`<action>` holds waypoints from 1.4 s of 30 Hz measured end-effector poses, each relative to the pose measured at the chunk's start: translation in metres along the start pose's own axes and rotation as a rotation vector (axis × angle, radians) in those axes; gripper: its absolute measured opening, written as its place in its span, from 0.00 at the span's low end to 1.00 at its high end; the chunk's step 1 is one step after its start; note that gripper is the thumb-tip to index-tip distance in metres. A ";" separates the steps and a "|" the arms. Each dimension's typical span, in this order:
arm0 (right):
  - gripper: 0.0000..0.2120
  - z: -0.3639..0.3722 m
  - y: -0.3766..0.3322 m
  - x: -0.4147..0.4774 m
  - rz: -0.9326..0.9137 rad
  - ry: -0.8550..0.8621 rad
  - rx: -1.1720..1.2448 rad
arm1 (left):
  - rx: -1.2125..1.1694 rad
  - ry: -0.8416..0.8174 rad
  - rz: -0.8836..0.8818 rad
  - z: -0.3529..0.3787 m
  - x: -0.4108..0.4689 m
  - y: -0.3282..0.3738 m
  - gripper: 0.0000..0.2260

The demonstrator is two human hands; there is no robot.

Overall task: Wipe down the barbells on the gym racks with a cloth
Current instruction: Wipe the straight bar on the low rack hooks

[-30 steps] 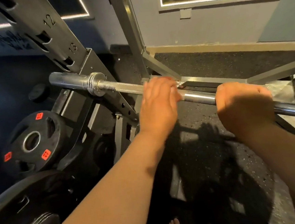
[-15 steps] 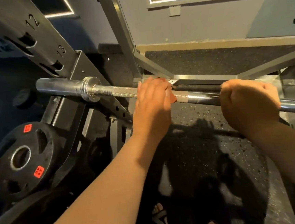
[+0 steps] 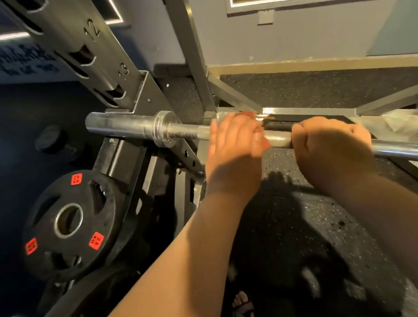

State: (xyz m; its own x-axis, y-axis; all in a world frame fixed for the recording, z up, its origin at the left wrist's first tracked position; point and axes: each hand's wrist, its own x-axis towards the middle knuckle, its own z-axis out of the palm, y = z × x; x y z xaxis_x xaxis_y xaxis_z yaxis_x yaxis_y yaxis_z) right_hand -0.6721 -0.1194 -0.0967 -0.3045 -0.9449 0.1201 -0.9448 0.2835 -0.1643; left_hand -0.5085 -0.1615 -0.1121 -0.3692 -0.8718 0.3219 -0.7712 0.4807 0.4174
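Black wt plate (image 3: 97, 218) w/ orange labels lower left; speckled rubber floor (image 3: 310, 88); sandaled foot (image 3: 242, 304) at btm.

grey steel rack (image 3: 99, 66), numbered slotted upright: one chrome barbell (image 3: 129, 127) lying across it; black weight plate (image 3: 68, 221) with orange labels hung at its side. dark speckled rubber floor (image 3: 297, 226): rack base, one sandalled foot (image 3: 242, 307).

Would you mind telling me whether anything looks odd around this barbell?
No cloth shows, though this is a wiping job: the right hand grips the barbell bare, and the left hand lies over it, blurred. Nothing looks damaged or askew.
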 end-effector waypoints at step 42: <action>0.17 0.004 -0.043 -0.063 -0.088 0.015 0.235 | 0.059 0.110 0.074 -0.063 -0.043 -0.081 0.14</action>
State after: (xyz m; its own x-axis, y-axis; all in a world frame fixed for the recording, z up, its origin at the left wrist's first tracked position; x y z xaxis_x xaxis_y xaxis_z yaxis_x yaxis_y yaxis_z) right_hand -0.6120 -0.0727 -0.1012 -0.2257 -0.9613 0.1578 -0.9140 0.1529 -0.3757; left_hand -0.3974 -0.1573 -0.1065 -0.3697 -0.8170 0.4426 -0.7744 0.5341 0.3391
